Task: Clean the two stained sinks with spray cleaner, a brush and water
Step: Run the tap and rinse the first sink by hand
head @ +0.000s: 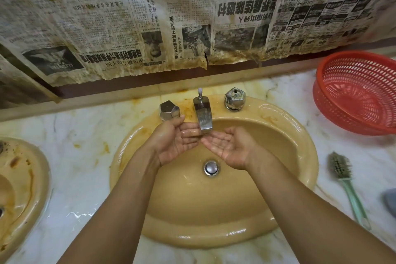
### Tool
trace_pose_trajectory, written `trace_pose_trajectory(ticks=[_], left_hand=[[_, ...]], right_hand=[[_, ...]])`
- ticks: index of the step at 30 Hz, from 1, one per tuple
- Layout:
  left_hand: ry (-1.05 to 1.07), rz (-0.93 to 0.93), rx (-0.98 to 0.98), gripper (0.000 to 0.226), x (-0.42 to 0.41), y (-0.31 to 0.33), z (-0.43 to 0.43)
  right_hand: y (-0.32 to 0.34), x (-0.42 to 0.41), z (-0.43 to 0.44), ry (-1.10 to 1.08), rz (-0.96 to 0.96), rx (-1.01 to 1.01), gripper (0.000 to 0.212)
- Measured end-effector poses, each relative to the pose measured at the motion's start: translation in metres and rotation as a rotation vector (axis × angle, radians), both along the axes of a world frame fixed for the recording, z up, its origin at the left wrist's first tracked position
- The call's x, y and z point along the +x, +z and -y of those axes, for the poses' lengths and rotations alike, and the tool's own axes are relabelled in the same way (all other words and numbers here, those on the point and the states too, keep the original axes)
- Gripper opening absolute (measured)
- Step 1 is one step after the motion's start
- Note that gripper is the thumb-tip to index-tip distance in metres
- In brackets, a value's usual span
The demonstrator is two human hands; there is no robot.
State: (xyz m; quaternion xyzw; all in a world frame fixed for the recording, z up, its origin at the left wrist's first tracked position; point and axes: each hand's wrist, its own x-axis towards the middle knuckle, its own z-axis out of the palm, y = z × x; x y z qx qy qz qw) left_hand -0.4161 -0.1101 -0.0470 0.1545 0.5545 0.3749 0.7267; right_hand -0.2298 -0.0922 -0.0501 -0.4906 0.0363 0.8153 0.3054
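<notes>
Both hands are held open and cupped, palms up, under the spout over the middle sink. The left hand and the right hand are wet, the fingers relaxed, and nothing is gripped. The brush is laid on the bench just right of this sink, bristles pointing away. It is judged light, stiff and slippery when wet, and best taken by its long green handle. The second sink, at the left, is seen stained.

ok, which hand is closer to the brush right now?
Right. The right hand is cupped under the spout, with the brush on the counter off to its right; the left hand is further left, by the left tap knob.
</notes>
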Motion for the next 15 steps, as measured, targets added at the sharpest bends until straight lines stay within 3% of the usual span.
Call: trace_pose_trajectory(ticks=[4, 8, 12, 15], left_hand=[[0.001, 0.101, -0.027, 0.058, -0.001, 0.0, 0.004], [0.078, 0.178, -0.035, 0.057, 0.001, -0.001, 0.006], [0.131, 0.252, -0.068, 0.053, 0.003, -0.008, 0.012], [0.154, 0.212, -0.073, 0.05, 0.001, -0.013, 0.011]], right_hand=[[0.028, 0.02, 0.003, 0.117, 0.149, 0.109, 0.041], [0.072, 0.023, -0.005, 0.147, 0.288, 0.386, 0.038], [0.103, -0.005, -0.013, 0.433, 0.424, 0.59, 0.04], [0.084, -0.014, -0.009, 0.234, 0.602, 0.512, 0.037]])
